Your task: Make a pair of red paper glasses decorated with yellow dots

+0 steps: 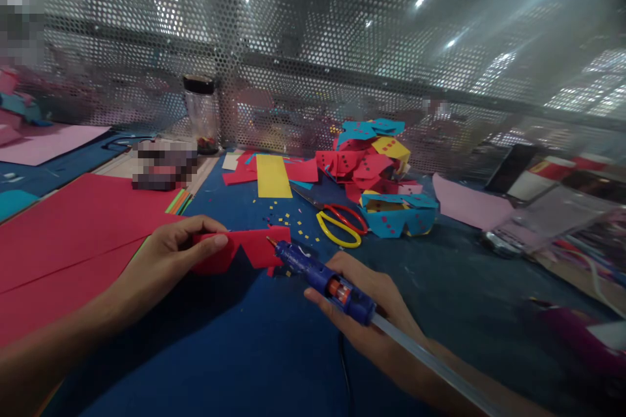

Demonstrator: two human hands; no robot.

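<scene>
My left hand (183,251) pinches the left end of a red paper piece (261,247) with a notch cut in its lower edge. A blue hot glue gun (317,273) is gripped in my right hand (372,300), a long clear glue stick (425,355) running out of its back. The gun's nozzle points left and sits over the right part of the red paper; whether it touches cannot be made out. Beyond the gun lie scissors (342,225) with one red and one yellow handle loop. Small yellow paper scraps (287,216) are scattered beside them.
Large red sheets (88,228) cover the left side. A yellow paper strip (274,176) lies ahead, near a pile of folded red paper pieces (357,166) and a blue one (403,215). A lidded jar (201,114) stands by the perforated metal panel (303,26). Pink paper (469,202) lies right.
</scene>
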